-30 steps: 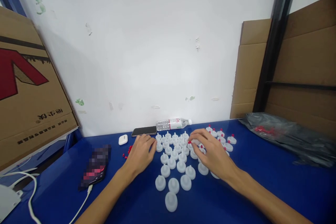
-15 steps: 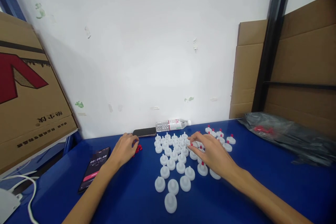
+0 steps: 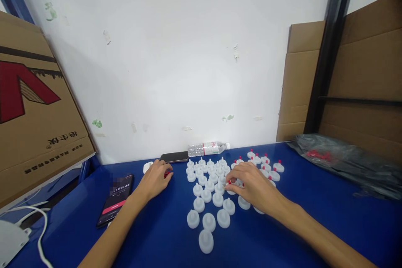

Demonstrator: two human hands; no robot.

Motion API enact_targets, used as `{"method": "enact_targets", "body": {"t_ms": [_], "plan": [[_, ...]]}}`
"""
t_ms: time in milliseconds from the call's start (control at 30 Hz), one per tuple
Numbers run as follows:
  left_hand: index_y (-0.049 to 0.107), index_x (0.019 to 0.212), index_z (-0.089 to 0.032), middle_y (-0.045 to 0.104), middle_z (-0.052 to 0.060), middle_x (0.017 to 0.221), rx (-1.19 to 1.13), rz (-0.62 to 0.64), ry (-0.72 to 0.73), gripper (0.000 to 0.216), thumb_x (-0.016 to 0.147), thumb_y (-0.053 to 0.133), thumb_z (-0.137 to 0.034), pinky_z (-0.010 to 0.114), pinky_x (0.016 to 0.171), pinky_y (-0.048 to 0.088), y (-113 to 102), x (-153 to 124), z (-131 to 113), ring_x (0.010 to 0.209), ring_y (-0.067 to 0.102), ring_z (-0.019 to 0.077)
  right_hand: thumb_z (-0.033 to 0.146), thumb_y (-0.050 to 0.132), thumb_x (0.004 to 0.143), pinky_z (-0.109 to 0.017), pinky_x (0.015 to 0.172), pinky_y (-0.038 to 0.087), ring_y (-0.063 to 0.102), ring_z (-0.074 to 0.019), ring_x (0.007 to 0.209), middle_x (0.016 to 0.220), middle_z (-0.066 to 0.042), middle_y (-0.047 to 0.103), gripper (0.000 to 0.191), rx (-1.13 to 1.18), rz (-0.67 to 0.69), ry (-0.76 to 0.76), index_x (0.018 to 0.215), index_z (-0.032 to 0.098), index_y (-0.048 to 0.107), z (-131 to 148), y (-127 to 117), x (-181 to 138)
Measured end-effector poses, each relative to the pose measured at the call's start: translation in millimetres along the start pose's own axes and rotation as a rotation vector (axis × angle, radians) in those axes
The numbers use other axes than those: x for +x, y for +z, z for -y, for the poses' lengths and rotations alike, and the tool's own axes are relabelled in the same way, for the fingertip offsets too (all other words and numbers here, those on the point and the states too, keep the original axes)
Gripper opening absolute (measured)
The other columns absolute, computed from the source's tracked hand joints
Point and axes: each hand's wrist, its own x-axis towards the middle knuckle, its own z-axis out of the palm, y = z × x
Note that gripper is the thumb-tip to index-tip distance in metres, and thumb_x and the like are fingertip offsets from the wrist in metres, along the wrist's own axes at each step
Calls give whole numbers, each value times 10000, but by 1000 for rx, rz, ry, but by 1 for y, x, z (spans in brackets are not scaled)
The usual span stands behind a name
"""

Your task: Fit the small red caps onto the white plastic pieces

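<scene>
Many round white plastic nozzle lids [image 3: 206, 240] stand on the blue table, their spouts pointing up. At the right of the group, several lids [image 3: 278, 166] carry small red caps on their spouts. My right hand [image 3: 253, 182] bends over these, thumb and forefinger closed about the red cap [image 3: 229, 182] of one lid. My left hand [image 3: 155, 179] rests left of the lids, fingers curled down over small red caps [image 3: 168, 173]. Red shows between its thumb and fingertips; how many caps it touches is hidden.
Behind the lids lie a clear water bottle [image 3: 209, 148] and a dark phone [image 3: 174, 157]. A second phone [image 3: 116, 201] with a running timer lies left of my left forearm. Grey plastic bag [image 3: 345, 165] at right, cardboard box [image 3: 40, 113] and white cable [image 3: 40, 234] at left.
My left hand has moved right, over the red caps, uncovering a white object behind it. My right hand has shifted slightly down, nearer one lid. The whole view has tilted slightly.
</scene>
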Motion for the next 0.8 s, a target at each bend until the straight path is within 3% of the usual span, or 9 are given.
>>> {"method": "enact_targets", "body": {"t_ms": [267, 433, 600, 800], "plan": [[659, 837, -216, 656, 65, 903, -48, 30, 72, 185, 917, 494, -196, 335, 765, 444, -7, -3, 0, 926, 572, 242, 361, 748, 869, -366, 840, 395, 595, -192, 782, 749, 8, 667, 133, -29, 79, 9, 849, 232, 724, 1, -1, -2], [686, 987, -228, 672, 74, 986, -27, 60, 118, 198, 909, 512, -174, 343, 796, 454, -10, -4, -1, 985, 574, 254, 350, 758, 860, -374, 859, 396, 604, -197, 774, 745, 6, 676, 126, -51, 121, 15, 865, 226, 735, 5, -3, -2], [694, 971, -228, 678, 75, 996, -9, 85, 127, 177, 905, 539, -174, 335, 803, 459, -10, -4, -2, 989, 585, 248, 368, 706, 900, -368, 851, 404, 612, -203, 792, 767, -9, 677, 154, -38, 110, 12, 859, 222, 733, 7, -5, -2], [702, 898, -220, 675, 68, 939, 12, 133, 127, 170, 900, 545, -154, 317, 784, 461, -7, -2, 1, 969, 593, 238, 396, 505, 1002, -294, 661, 398, 579, -155, 658, 689, -4, 628, 332, 61, 62, 94, 817, 212, 710, 10, -12, -2]]}}
